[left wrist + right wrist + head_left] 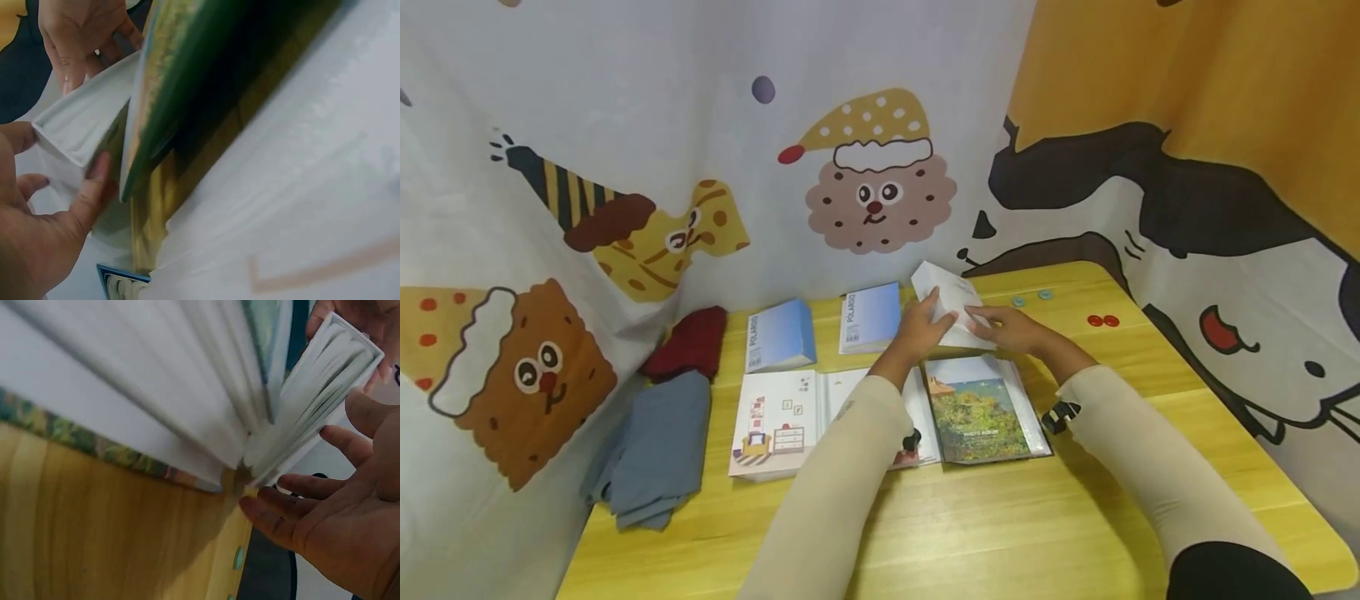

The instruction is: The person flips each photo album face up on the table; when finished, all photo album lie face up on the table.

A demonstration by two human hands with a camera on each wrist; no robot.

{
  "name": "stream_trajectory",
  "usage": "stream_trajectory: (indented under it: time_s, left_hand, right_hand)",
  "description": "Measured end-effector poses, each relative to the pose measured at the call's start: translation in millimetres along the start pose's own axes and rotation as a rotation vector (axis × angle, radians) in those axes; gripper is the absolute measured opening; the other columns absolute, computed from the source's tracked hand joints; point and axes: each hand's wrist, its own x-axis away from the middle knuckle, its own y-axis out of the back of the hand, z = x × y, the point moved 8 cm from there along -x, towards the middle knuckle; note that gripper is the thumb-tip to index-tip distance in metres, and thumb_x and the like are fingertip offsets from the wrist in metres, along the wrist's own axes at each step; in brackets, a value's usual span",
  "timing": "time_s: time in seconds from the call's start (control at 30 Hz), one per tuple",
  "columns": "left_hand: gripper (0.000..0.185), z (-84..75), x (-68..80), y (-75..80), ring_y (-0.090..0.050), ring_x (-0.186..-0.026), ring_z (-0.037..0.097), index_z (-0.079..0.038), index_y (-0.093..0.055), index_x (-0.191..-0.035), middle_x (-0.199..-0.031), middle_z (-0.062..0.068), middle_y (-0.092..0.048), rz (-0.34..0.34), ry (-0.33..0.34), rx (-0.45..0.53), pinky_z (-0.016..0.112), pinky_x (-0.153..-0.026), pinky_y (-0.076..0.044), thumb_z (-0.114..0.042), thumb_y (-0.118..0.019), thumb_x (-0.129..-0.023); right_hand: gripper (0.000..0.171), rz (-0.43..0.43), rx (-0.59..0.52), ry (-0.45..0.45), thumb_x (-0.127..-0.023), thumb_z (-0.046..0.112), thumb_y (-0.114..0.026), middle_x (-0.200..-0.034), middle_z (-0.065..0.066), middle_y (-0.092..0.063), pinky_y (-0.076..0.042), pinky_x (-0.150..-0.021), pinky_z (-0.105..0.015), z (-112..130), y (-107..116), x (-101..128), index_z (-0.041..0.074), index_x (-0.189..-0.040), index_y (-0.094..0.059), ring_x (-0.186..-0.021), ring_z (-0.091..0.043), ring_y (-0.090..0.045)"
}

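Observation:
Both hands hold a white album [951, 304] tilted up off the yellow table [1000, 533] near its back edge. My left hand [925, 325] grips its near left side, thumb pressed on the white cover [81, 131]. My right hand [1007, 325] takes its right corner between thumb and loosely spread fingers [294, 506]. The album's page edges [325, 381] fan open toward the right wrist view. Just below the hands, an open album with a green landscape cover [981, 408] lies flat.
Two blue albums [780, 335] [870, 317] stand at the back. An album with a room drawing [771, 425] lies to the left. Red cloth [688, 342] and grey-blue cloth [655, 450] sit at the left edge. Blue buttons [1032, 297] and red buttons [1102, 320] lie back right. Cartoon curtains surround the table.

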Motion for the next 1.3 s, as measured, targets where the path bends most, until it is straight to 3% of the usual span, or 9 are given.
stream_trajectory:
  time_s: [0.1,0.23,0.5,0.87,1.13,1.3]
  left_hand:
    - [0.070,2.3,-0.8,-4.6,-0.022,-0.169,0.043,-0.024,-0.029,-0.174,-0.180,0.024,-0.024,0.025,0.004,-0.026,0.059,-0.138,-0.021,-0.037,-0.057,-0.112]
    - [0.069,7.2,0.2,-9.9,-0.020,-0.171,0.039,-0.026,-0.027,-0.175,-0.182,0.016,-0.024,0.058,0.029,-0.003,0.058,-0.139,-0.020,-0.035,-0.054,-0.113]
    - [0.073,18.8,4.5,-17.6,-0.019,-0.171,0.034,-0.029,-0.019,-0.177,-0.185,0.006,-0.019,0.105,0.114,0.038,0.058,-0.138,-0.021,-0.042,-0.055,-0.114]
    - [0.079,26.0,6.6,-20.5,-0.022,-0.171,0.033,-0.028,-0.015,-0.178,-0.185,0.004,-0.021,0.149,0.166,-0.053,0.055,-0.138,-0.023,-0.042,-0.058,-0.113]
    - [0.078,27.4,3.2,-28.1,-0.018,-0.172,0.033,-0.024,-0.005,-0.178,-0.186,0.010,-0.011,0.183,0.145,-0.251,0.054,-0.139,-0.023,-0.049,-0.044,-0.116]
    - [0.077,20.7,4.9,-24.1,-0.018,-0.172,0.035,-0.025,-0.014,-0.178,-0.186,0.011,-0.011,0.157,0.143,-0.240,0.055,-0.138,-0.023,-0.047,-0.051,-0.114]
  right_hand:
    - [0.074,0.020,0.039,-0.038,-0.113,0.055,-0.053,-0.180,-0.028,-0.023,-0.025,-0.129,-0.076,-5.5,-3.7,-2.3,0.020,-0.174,-0.031,-0.165,-0.055,-0.023]
    - [0.080,0.029,0.050,-0.067,-0.111,0.060,-0.053,-0.182,-0.028,-0.012,-0.019,-0.132,-0.075,-10.4,-6.2,-4.1,0.020,-0.175,-0.027,-0.167,-0.055,-0.012]
    - [0.082,-0.012,0.050,-0.083,-0.110,0.056,-0.060,-0.182,-0.029,-0.008,-0.023,-0.131,-0.074,-14.6,-4.2,-2.8,0.014,-0.174,-0.029,-0.166,-0.057,-0.014]
    - [0.088,-0.043,0.083,-0.123,-0.107,0.053,-0.066,-0.182,-0.029,-0.008,-0.020,-0.133,-0.072,-24.7,-5.8,-8.1,0.009,-0.174,-0.027,-0.166,-0.057,-0.013]
    - [0.087,-0.045,0.094,-0.156,-0.107,0.055,-0.065,-0.183,-0.026,-0.009,-0.019,-0.133,-0.072,-22.0,-7.7,-4.1,0.009,-0.172,-0.029,-0.167,-0.056,-0.013]
    - [0.088,-0.041,0.104,-0.154,-0.107,0.055,-0.064,-0.182,-0.026,-0.009,-0.019,-0.133,-0.072,-18.2,-6.1,-2.3,0.009,-0.173,-0.028,-0.167,-0.056,-0.013]
